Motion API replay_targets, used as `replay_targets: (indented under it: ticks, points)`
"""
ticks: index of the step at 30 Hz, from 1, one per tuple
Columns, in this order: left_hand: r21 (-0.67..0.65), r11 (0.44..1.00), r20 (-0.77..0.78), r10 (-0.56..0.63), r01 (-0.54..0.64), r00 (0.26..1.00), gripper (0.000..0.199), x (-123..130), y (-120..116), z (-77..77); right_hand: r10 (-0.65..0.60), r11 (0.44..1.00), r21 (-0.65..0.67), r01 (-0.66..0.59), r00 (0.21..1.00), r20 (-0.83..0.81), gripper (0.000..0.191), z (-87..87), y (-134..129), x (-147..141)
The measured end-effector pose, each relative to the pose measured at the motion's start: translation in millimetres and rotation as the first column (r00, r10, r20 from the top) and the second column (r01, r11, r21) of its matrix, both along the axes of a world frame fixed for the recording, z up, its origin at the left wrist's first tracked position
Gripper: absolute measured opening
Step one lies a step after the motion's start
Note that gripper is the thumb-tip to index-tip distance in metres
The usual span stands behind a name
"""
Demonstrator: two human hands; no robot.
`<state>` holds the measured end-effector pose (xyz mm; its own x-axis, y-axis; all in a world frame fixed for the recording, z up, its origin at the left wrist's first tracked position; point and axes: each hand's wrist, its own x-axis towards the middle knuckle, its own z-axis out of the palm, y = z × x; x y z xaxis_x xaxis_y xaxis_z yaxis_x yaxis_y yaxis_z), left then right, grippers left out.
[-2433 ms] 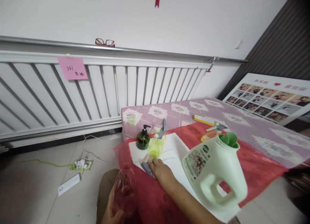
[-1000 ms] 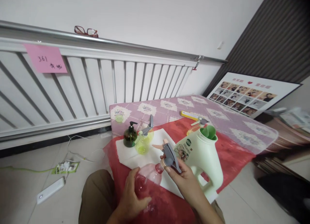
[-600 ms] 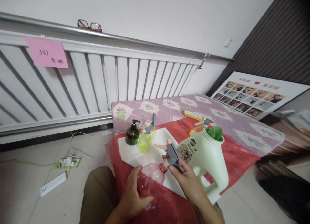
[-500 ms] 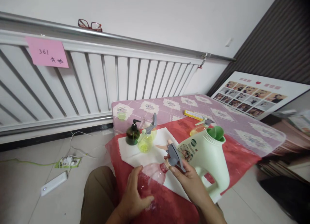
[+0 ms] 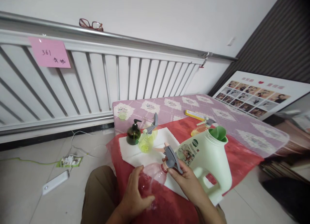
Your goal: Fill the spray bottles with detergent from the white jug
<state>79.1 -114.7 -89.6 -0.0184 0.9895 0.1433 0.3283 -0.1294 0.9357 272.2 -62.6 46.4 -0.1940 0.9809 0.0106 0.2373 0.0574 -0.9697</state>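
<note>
A see-through pink bottle (image 5: 156, 174) lies tilted over the red cover, its neck pointing right. My left hand (image 5: 134, 193) wraps around its body, fingers above and thumb below. My right hand (image 5: 186, 180) grips a grey and peach trigger spray head (image 5: 171, 160), which sits on the bottle's neck. Just right of that hand stands a large pale green jug (image 5: 219, 165) with a darker green cup (image 5: 219, 133) in its mouth. Beyond the hands are a spray bottle of yellow liquid (image 5: 145, 144) and a dark green pump bottle (image 5: 133, 134).
A white sheet (image 5: 129, 150) lies on the red cover (image 5: 176, 199), over a purple patterned table (image 5: 230, 115). Farther back are another spray bottle (image 5: 200, 130) and a yellow-edged box (image 5: 195, 115). A radiator (image 5: 135, 75) lines the wall; a power strip (image 5: 69, 161) lies on the floor.
The spray head has moved down and left onto the bottle's neck, covering the threads that showed before. My left hand keeps its hold. The whole view has shifted slightly.
</note>
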Motion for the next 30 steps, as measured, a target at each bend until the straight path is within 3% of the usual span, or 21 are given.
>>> replay_targets:
  ticks: [15, 26, 30]
  points:
    - [-0.036, 0.999, 0.052, 0.002, 0.000, 0.999, 0.091, -1.8, 1.2, 2.6, 0.083, 0.996, -0.019, -0.082, 0.996, 0.046, 0.036, 3.3, 5.9, 1.6]
    - [0.027, 0.997, 0.006, 0.067, -0.067, 0.998, 0.087, 0.7, 1.1, 1.2, 0.026, 1.000, 0.013, -0.026, 0.999, 0.045, 0.027, -8.5, 5.9, -2.6]
    - [0.061, 0.990, -0.014, 0.131, -0.130, 0.991, 0.082, 5.1, 1.8, -0.5, -0.019, 1.000, 0.021, 0.020, 1.000, -0.017, 0.035, -10.9, 5.4, -10.4]
